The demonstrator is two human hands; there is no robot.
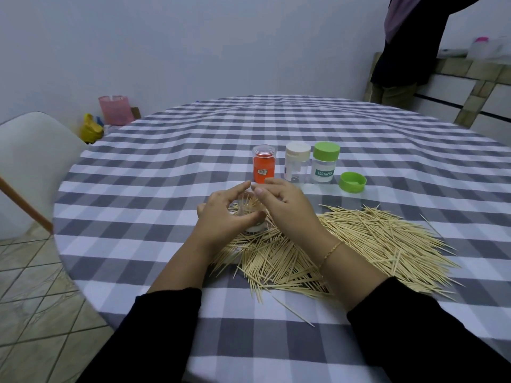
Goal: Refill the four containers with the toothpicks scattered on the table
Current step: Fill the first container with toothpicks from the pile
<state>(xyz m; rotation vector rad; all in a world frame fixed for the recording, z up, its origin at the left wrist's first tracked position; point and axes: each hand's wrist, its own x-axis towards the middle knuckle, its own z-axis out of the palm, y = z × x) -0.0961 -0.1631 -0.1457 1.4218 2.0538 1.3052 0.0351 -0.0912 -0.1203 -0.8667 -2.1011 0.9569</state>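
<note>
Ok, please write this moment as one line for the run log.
left hand: holds clear container | right hand: fingers at its mouth, feeding toothpicks | toothpick pile: large | loose green lid: on table

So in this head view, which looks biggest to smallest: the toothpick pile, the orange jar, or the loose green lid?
1. Sprawling pile of pale wooden toothpicks, by far the largest.
2. Clear plastic jar with orange label.
3. Loose round green plastic lid, somewhat smaller than the jar; both sit at similar distance.

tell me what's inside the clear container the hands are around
Pale wooden toothpicks stand upright inside the clear plastic container, tips showing at its open mouth. The left hand grips its side and the right hand covers the other, hiding how full it is.
</note>
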